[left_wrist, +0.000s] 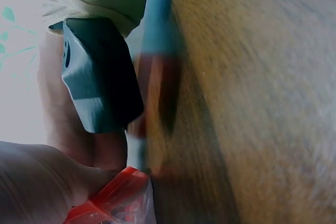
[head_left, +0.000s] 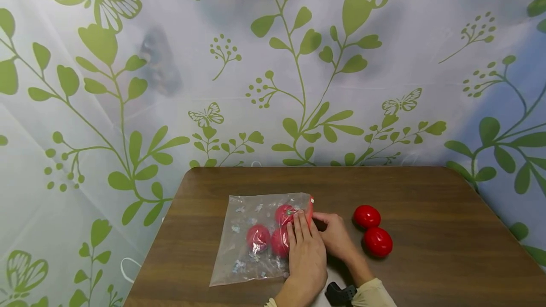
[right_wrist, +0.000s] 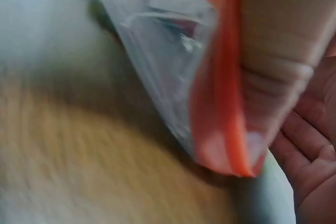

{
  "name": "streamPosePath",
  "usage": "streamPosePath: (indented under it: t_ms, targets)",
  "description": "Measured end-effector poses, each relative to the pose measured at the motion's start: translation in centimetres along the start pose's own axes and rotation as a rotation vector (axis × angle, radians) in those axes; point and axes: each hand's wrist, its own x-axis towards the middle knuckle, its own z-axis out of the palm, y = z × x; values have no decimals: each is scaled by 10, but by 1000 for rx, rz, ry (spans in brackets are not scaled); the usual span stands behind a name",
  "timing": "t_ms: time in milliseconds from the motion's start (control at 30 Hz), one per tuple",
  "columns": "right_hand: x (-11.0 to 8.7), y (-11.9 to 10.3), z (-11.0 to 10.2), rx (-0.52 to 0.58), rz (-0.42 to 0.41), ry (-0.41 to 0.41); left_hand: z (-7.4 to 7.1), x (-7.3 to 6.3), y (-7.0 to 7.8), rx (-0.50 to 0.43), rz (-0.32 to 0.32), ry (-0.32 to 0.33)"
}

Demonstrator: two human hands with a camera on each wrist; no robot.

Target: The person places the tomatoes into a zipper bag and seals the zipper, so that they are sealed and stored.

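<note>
A clear zip bag (head_left: 239, 255) with a red zip strip (right_wrist: 231, 103) along its right side lies on the table. Inside it are three red, round, fruit-like pieces (head_left: 258, 238), one showing a small green spot on top. My left hand (head_left: 306, 255) lies over the bag's right part with its fingers straight, partly covering the red pieces. Just beyond it, my right hand (head_left: 339, 238) pinches the red strip; in the right wrist view the thumb (right_wrist: 278, 61) presses at the strip's end. Two glossy red round pieces (head_left: 377, 242) sit outside the bag, right of my right hand.
The brown wooden table (head_left: 448, 250) has rounded far corners. Behind it hangs a pale curtain (head_left: 239, 122) with green leaves and butterflies. A dark device (head_left: 340, 293) is strapped to the right wrist, beside a pale yellow sleeve (head_left: 373, 293).
</note>
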Motion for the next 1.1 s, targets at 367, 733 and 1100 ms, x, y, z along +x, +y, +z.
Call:
streamPosePath:
  t_ms: [367,733,1100]
  targets:
    - [-10,0,-28,70,21,-11,-2,1,1,8,-4,-72]
    - [-22,-4,-61,11,23,0,-3,0,2,-3,-1,-27]
    - [-35,-13,-99,-22,-18,6,-2,1,2,4,-4,-22]
